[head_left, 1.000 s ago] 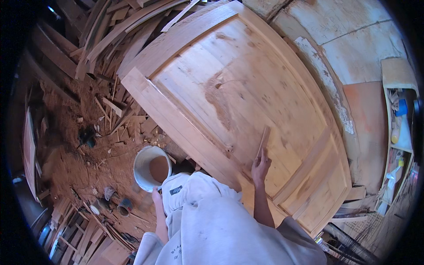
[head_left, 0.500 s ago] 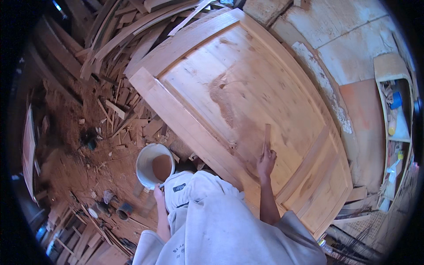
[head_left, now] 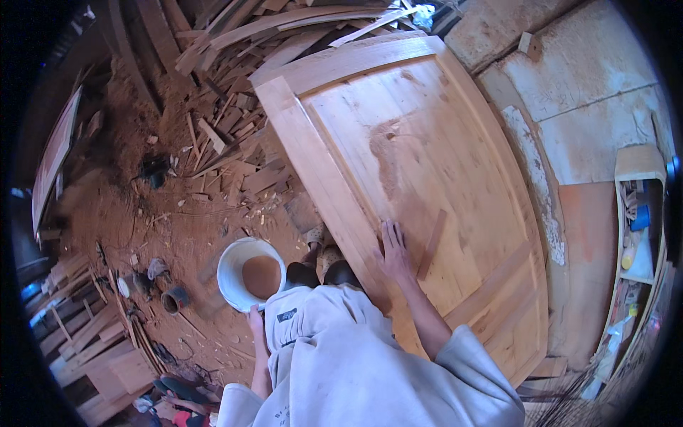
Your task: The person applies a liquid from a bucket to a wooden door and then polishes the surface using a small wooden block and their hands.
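My left hand [head_left: 255, 318] is closed on the rim of a white bucket [head_left: 226, 279], held beside my left leg, with reddish-brown powder [head_left: 261, 277] inside. To the right lies a large pale wooden door [head_left: 455, 171] with a recessed panel and raised frame. On its near-left part rests my right hand [head_left: 395, 254], fingers spread, holding nothing. A thin flat strip of wood [head_left: 432, 244] lies on the panel just right of that hand. Brown powder [head_left: 385, 156] is smeared in a patch over the panel's middle.
Scrap wood [head_left: 242, 107] is heaped at the far left, with more boards [head_left: 107, 349] at the lower left. A small dark can [head_left: 173, 299] stands on the dusty floor [head_left: 178, 228]. On the far right is an open shelf [head_left: 640, 164] holding a blue container [head_left: 640, 218].
My right hand has let go of the wood strip, which now lies on the panel, and has moved left with fingers spread. The view has shifted; my left hand keeps the bucket.
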`<state>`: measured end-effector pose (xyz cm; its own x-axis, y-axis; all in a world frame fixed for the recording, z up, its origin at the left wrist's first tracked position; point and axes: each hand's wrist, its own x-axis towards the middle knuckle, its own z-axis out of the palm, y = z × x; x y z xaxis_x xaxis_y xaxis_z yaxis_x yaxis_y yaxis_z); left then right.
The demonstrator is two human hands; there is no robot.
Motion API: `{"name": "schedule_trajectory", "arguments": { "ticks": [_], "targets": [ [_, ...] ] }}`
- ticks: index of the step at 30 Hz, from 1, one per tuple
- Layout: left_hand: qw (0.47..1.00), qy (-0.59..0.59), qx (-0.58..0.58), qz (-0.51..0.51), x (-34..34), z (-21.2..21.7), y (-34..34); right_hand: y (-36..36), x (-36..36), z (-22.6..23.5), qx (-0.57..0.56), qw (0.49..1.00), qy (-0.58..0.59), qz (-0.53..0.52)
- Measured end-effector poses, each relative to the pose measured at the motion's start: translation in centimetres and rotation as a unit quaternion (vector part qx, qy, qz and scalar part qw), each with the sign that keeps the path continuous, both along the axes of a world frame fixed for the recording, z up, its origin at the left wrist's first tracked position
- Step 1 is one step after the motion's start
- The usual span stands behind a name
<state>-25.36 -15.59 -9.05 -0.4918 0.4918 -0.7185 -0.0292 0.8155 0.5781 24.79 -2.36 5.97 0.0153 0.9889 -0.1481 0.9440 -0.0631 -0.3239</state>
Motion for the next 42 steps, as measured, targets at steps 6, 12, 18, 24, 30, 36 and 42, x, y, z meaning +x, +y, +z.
{"name": "schedule_trajectory", "arguments": {
  "ticks": [6, 12, 18, 24, 30, 36, 42],
  "targets": [
    [0.993, -0.012, -0.081, 0.09, 3.5, 4.2, -4.9, -3.6, 2.0, -1.0, 0.025, 0.998, -0.002, -0.059],
    [0.97, -0.082, -0.059, 0.22, 1.9, 2.3, -13.2, -2.2, 1.4, -2.3, 0.04, 0.999, 0.022, -0.026],
    [0.921, -0.163, -0.04, 0.352, 4.6, 5.1, -13.7, -1.3, 2.6, -2.8, 0.077, 0.996, 0.019, -0.041],
    [0.918, -0.154, -0.009, 0.364, 4.9, 6.7, -12.4, -1.3, 1.9, -1.8, 0.048, 0.999, -0.008, -0.006],
    [0.979, -0.074, 0.116, 0.152, 3.2, 5.7, -10.4, -4.1, 2.5, 0.5, 0.036, 0.999, 0.018, -0.021],
    [0.982, 0.022, 0.183, -0.039, 0.4, 2.9, -7.5, -3.7, 0.9, -0.3, 0.04, 0.998, 0.003, -0.054],
    [0.953, -0.079, 0.05, 0.288, 3.9, 5.4, -1.7, -1.7, 1.8, -1.2, 0.064, 0.995, -0.007, -0.075]
  ]
}}
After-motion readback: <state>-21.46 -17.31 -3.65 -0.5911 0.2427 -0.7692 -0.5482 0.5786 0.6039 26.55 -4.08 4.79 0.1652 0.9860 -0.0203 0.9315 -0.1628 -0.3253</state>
